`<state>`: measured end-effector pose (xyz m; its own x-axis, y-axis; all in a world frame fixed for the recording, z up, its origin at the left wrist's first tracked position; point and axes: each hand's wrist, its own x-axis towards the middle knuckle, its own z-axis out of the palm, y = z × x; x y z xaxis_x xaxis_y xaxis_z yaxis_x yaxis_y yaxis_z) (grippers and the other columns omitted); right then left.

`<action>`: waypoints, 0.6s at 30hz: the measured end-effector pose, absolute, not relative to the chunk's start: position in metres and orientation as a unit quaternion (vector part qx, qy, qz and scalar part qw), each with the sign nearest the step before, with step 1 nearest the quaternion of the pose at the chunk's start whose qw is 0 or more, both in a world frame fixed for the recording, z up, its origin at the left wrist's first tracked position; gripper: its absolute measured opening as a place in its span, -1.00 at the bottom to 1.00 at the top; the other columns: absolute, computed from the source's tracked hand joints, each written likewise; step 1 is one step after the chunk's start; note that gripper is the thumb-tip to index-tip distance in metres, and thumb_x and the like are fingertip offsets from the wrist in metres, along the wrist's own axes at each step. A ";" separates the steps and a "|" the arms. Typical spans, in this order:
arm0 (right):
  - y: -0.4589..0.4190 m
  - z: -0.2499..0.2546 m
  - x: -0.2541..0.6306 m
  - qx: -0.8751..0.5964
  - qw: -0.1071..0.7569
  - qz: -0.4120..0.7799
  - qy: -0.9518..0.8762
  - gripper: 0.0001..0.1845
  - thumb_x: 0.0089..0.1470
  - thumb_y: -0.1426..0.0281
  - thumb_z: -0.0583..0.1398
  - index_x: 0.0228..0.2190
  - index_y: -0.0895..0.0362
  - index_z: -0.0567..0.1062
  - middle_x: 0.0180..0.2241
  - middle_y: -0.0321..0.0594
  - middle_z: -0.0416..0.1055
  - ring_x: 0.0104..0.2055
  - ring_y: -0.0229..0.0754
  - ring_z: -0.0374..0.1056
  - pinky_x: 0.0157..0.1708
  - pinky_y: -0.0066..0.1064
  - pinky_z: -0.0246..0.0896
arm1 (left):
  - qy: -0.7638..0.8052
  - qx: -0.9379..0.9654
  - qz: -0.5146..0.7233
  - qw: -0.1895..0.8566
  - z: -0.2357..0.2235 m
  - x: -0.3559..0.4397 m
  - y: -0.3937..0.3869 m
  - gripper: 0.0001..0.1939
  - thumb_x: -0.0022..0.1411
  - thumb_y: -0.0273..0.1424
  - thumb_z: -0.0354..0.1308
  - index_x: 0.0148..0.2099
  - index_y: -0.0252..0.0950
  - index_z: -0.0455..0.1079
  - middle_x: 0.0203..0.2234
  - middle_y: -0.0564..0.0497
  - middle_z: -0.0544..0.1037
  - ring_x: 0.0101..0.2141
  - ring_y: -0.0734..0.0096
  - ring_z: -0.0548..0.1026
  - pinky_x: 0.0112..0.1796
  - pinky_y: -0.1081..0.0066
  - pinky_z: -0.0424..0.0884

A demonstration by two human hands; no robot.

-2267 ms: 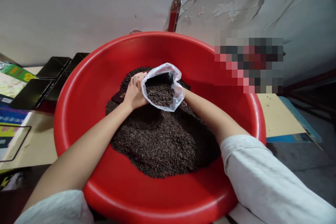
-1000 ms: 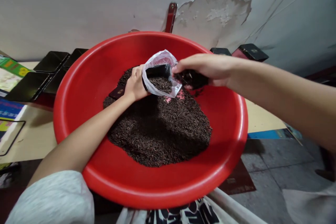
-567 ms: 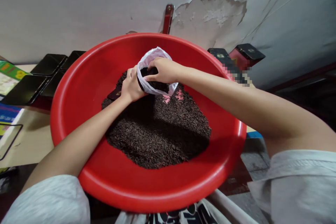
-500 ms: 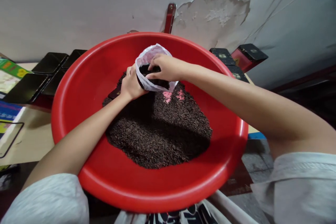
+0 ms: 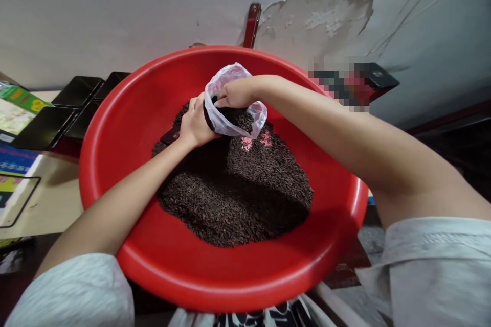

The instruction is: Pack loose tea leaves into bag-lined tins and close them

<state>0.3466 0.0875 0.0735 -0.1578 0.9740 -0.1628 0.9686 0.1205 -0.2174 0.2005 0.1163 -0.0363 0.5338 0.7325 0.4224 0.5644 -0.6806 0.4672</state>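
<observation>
In the head view, a thin translucent plastic bag (image 5: 219, 121) stands mouth-up over the basin, with dark, dry bits like loose tea leaves inside. My left hand (image 5: 197, 121) is wrapped round its left side, closed on it. Through the bag's mouth reaches my right hand (image 5: 238, 93), fingers curled together and their tips hidden among the contents. Below both hands, a wide heap of the same dark leaves (image 5: 230, 209) covers the floor of a big red basin (image 5: 126, 133). A dark flat piece (image 5: 170, 136) lies on the heap beside my left wrist.
Black-topped boxes (image 5: 42, 125) stand on the pale table (image 5: 57, 199) left of the basin, near a green carton (image 5: 23, 97). Another dark-topped box (image 5: 383, 77) is at the right, beside a blurred patch. A wall with peeling paint (image 5: 326, 13) rises behind.
My right hand has sunk deeper into the bag and its fingertips have gone out of sight. The bag's right edge now stands wider, showing more leaves. My left hand keeps its hold.
</observation>
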 end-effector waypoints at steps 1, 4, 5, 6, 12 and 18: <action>0.086 0.073 0.350 -0.642 0.016 0.126 -0.756 -0.70 0.02 0.29 0.23 -0.62 0.23 0.49 -0.50 -0.26 0.46 -0.16 -0.04 0.47 -0.09 -0.16 0.32 | 0.366 0.868 0.305 0.139 -0.036 0.200 0.118 -0.04 -0.32 -0.15 0.41 0.14 -0.12 0.06 -0.02 -0.12 0.35 0.04 -0.14 0.36 -0.11 0.02 0.47; 0.073 0.077 0.355 -0.652 -0.036 0.224 -0.723 -0.71 0.07 0.39 0.15 -0.58 0.27 0.53 -0.47 -0.26 0.48 -0.24 -0.10 0.49 -0.19 -0.19 0.36 | 0.371 0.873 0.279 0.148 -0.035 0.196 0.124 -0.03 -0.30 -0.13 0.38 0.16 -0.15 0.04 0.01 -0.15 0.32 0.06 -0.18 0.34 -0.07 -0.02 0.43; 0.068 0.078 0.355 -0.662 -0.072 0.267 -0.696 -0.72 0.06 0.45 0.13 -0.58 0.29 0.53 -0.48 -0.24 0.49 -0.27 -0.11 0.50 -0.22 -0.20 0.37 | 0.380 0.872 0.269 0.150 -0.034 0.195 0.126 -0.02 -0.31 -0.12 0.37 0.16 -0.17 0.04 0.01 -0.16 0.31 0.06 -0.20 0.33 -0.06 -0.04 0.42; 0.065 0.077 0.353 -0.672 -0.109 0.299 -0.668 -0.73 0.04 0.50 0.13 -0.60 0.30 0.53 -0.50 -0.23 0.48 -0.30 -0.12 0.50 -0.24 -0.20 0.37 | 0.387 0.871 0.262 0.151 -0.034 0.194 0.127 -0.03 -0.30 -0.11 0.36 0.17 -0.18 0.03 0.02 -0.17 0.30 0.06 -0.21 0.33 -0.06 -0.06 0.41; 0.074 0.070 0.344 -0.711 -0.100 0.295 -0.630 -0.62 0.05 0.37 0.16 -0.72 0.27 0.43 -0.65 -0.19 0.40 -0.41 -0.07 0.48 -0.36 -0.16 0.39 | 0.384 0.873 0.262 0.146 -0.030 0.192 0.129 -0.06 -0.25 -0.07 0.31 0.18 -0.16 0.03 0.07 -0.20 0.30 0.08 -0.22 0.32 -0.07 -0.07 0.41; 0.050 0.085 0.353 -0.620 -0.013 0.208 -0.757 -0.66 -0.05 0.13 0.27 -0.44 0.19 0.55 -0.35 -0.26 0.47 -0.11 -0.06 0.42 -0.04 -0.19 0.23 | 0.382 0.873 0.257 0.163 -0.024 0.187 0.138 -0.05 -0.31 -0.07 0.35 0.15 -0.18 0.13 0.07 -0.20 0.34 0.08 -0.16 0.34 -0.03 -0.06 0.39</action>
